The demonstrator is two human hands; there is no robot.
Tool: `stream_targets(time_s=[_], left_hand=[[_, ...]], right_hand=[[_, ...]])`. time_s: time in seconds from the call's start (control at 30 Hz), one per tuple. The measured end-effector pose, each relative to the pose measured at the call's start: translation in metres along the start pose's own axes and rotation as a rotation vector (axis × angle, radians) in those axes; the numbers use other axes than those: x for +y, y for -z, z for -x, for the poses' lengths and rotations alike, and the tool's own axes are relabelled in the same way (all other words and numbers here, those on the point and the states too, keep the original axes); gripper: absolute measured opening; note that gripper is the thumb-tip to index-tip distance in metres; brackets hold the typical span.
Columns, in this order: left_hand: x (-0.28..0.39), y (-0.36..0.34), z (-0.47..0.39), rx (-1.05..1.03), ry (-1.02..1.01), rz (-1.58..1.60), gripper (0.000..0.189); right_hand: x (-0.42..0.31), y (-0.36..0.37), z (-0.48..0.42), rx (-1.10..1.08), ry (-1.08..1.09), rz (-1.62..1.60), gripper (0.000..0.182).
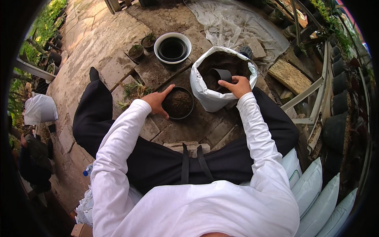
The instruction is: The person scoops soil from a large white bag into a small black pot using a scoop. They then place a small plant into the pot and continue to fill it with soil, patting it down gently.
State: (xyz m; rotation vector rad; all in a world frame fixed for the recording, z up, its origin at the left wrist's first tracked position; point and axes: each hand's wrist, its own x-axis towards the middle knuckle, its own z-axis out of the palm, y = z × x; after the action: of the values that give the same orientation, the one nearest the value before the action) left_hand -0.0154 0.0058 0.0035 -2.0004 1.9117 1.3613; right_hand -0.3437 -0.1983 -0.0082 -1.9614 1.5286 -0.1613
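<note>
My left hand [157, 102] curves around the left side of a round black plant pot [192, 102], with its fingers spread along the wall. Brown soil [180, 100] fills much of that pot. To the right stands an upright white plastic sack [207, 96], rolled open at the top, with dark potting soil [217, 57] inside. Within the sack's mouth, my right hand [238, 86] grips a smaller black pot [222, 74] by its side. That pot is tilted, its rim towards the soil at left. Uprooted grassy plants [137, 89] lie beyond my left hand.
A white tub [188, 57] holding black pots [172, 49] stands ahead, beside two small potted plants [136, 52]. A plastic sheet [225, 23] covers paving at back right. Metal framing [302, 94] and filled white bags [308, 183] line my right. A person [35, 160] is at far left.
</note>
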Motion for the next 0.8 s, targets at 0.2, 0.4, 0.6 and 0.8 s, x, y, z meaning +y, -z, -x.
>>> stream_targets(time_s=[0.2, 0.4, 0.6, 0.8], left_hand=[[0.005, 0.003, 0.002, -0.017, 0.015, 0.006, 0.140], [0.000, 0.001, 0.001, -0.003, 0.003, 0.012, 0.140], [0.000, 0.002, -0.001, -0.010, -0.011, 0.032, 0.140], [0.000, 0.001, 0.000, -0.007, 0.016, 0.023, 0.141]], right_hand=[[-0.001, 0.006, 0.004, 0.211, 0.029, 0.064, 0.096], [-0.029, 0.014, 0.020, 0.055, 0.101, -0.234, 0.087], [-0.048, -0.022, 0.050, 0.088, 0.750, -0.230, 0.085], [-0.069, -0.032, 0.069, 0.023, 0.870, -0.231, 0.083]])
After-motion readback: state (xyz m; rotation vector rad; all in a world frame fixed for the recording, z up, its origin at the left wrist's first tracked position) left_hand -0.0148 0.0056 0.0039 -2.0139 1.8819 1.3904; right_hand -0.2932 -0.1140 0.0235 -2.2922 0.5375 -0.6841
